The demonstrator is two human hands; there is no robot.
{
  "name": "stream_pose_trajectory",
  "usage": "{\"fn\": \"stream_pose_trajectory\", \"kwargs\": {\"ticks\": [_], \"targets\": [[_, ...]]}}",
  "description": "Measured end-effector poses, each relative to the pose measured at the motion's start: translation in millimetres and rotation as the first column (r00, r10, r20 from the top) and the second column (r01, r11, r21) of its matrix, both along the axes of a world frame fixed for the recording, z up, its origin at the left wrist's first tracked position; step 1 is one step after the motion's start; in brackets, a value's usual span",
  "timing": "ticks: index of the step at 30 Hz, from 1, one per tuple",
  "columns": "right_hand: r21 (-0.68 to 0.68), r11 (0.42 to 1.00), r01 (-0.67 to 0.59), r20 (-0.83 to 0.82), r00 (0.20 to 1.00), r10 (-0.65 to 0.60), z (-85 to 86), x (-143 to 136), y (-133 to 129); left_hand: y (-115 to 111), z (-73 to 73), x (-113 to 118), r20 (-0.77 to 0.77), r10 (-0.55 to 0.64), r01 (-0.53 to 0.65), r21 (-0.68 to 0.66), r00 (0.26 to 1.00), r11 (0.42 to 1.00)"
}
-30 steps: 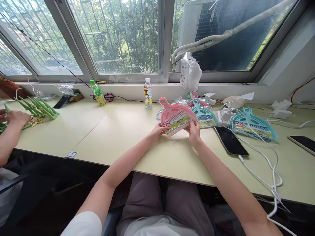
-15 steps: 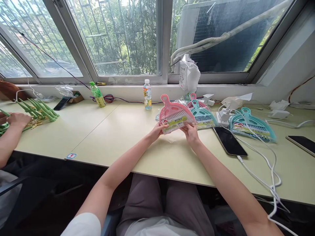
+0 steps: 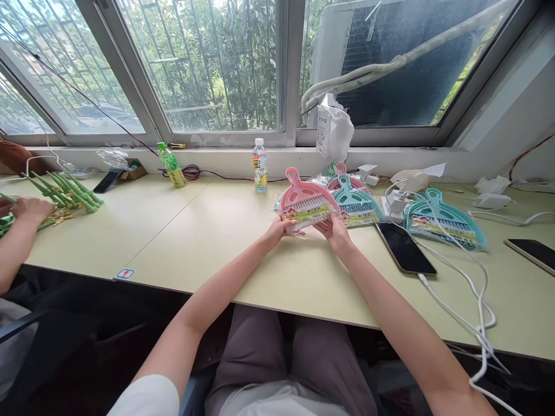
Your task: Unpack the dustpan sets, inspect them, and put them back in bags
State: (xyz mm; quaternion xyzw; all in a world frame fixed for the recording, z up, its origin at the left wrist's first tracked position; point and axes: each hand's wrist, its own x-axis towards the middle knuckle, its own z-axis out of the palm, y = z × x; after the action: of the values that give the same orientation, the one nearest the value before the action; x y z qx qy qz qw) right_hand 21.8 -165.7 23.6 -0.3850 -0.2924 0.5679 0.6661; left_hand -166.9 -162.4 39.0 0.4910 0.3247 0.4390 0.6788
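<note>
A pink dustpan-and-brush set (image 3: 307, 199) in clear wrapping is held up over the table, its handle pointing up and away from me. My left hand (image 3: 280, 229) grips its lower left corner, and my right hand (image 3: 335, 229) holds the lower right edge, fingers partly behind it. Right behind it lies a wrapped teal set (image 3: 356, 202), with another pink set (image 3: 340, 173) partly hidden beyond. Farther right rests a teal wrapped set (image 3: 444, 219) with white cables across it.
A phone (image 3: 405, 248) with a charging cable (image 3: 459, 277) lies right of my hands. Two bottles, one clear (image 3: 260, 166) and one green-capped (image 3: 172, 166), stand near the window. At far left, another person's hands touch green stalks (image 3: 69, 193). A second phone (image 3: 533, 254) lies far right.
The pink set has tipped back slightly and its label faces me at a different angle. My right hand's fingers have shifted a little along its lower edge.
</note>
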Motion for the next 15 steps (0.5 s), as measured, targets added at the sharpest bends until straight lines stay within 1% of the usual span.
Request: {"fn": "stream_pose_trajectory", "kwargs": {"ticks": [3,6,9,12,14,15], "targets": [[-0.01,1.0,-0.025,0.031,0.999,0.025,5.1,0,-1,7,1.4,-6,0.042,0.051,-0.052,0.016,0.998,0.999],[0.068,0.997,-0.02,0.154,0.988,0.009,12.3,-4,-6,12,3.9,-12,0.087,0.105,-0.108,0.025,0.991,0.994],[0.177,0.984,-0.005,0.258,0.965,-0.041,16.8,-8,-12,16,4.5,-15,0.151,0.147,-0.151,0.018,0.978,0.988],[0.231,0.973,0.017,0.324,0.941,-0.093,16.6,-11,-17,18,3.6,-16,0.178,0.199,-0.201,-0.006,0.964,0.98],[0.25,0.968,0.03,0.406,0.904,-0.133,15.7,-11,-19,20,3.5,-18,0.167,0.263,-0.259,-0.045,0.95,0.965],[0.269,0.962,0.048,0.458,0.872,-0.172,15.6,-10,-20,22,3.8,-19,0.16,0.295,-0.288,-0.066,0.942,0.955]]}}
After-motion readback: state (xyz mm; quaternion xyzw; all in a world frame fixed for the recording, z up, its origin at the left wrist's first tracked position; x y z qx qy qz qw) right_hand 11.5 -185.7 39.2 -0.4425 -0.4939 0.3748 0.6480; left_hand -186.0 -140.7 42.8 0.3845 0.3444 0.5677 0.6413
